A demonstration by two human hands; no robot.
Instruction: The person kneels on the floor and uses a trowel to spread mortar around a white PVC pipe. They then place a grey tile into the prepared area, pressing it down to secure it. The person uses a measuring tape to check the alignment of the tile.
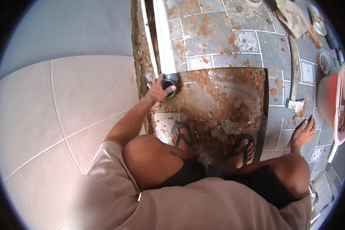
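While squatting over brown soil (211,103) | held round black plastic pipe fitting (175,81) in part-closed left hand (157,90) | rested flattened, empty right hand (305,132) on grey rectangular floor tiles (275,115)

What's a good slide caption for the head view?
Left hand holding the black fitting at the end of a white pipe, right hand on floor tiles.

A building site, by its dirt-strewn floor tiles (271,42), white pipe (165,38), wooden-handled tool (294,69) and loose soil (205,103).
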